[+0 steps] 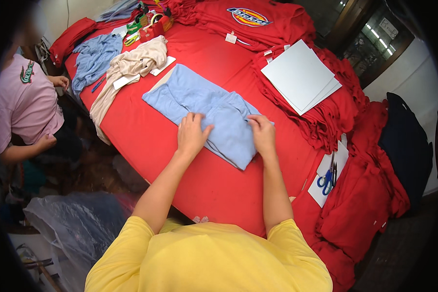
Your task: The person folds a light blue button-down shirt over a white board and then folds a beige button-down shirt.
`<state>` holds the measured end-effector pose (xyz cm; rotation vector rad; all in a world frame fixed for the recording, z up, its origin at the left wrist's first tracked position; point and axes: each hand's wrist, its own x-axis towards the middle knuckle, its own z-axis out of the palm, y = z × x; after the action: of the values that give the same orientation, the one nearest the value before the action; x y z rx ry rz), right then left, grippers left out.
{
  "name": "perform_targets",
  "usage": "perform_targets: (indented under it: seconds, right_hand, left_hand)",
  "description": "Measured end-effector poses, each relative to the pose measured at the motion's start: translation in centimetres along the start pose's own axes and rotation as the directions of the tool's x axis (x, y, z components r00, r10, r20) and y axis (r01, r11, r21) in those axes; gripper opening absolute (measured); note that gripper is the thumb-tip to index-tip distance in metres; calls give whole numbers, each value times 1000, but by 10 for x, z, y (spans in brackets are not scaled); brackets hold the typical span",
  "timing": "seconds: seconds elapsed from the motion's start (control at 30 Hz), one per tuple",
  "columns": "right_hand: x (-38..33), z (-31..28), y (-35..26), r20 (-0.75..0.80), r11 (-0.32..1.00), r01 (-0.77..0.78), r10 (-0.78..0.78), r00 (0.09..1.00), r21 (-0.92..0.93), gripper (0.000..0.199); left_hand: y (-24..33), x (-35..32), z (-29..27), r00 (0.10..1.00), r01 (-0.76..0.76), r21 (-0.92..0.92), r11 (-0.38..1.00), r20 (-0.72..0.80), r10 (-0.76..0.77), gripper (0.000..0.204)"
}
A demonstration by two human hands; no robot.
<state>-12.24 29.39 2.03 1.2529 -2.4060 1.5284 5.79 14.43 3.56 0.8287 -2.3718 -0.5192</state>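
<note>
A light blue garment [209, 104] lies partly folded on the red-covered table [204, 190], its near corner pointing toward me. The edge of a pale board [161, 81] shows beneath its far left end. My left hand [193, 132] rests at the garment's near edge, fingers bent lightly over the cloth and thumb held apart. At the right end my right hand [263, 135] has its thumb and forefinger closed on the fabric. Folds hide how the layers lie underneath.
White sheets [297, 73] top a stack of red garments [321, 126] at right. Blue-handled scissors [327, 180] lie nearer. Beige cloth [131, 65], another blue garment [96, 56] and a tape dispenser [153, 29] sit far left. A person in pink [27, 104] is beside the table.
</note>
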Motion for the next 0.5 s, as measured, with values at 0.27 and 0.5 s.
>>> perform_targets:
  seconds: [0.27,0.5]
  right_hand:
    - [34,43,-79,289,825,-533,472,833,190,76]
    - [18,4,-18,191,645,-378,342,920,664,80]
  left_hand:
    - [27,7,-10,989,-49,-292,955,118,87,16]
    - [73,-6,-14,891,-354,-616,703,6,454,22]
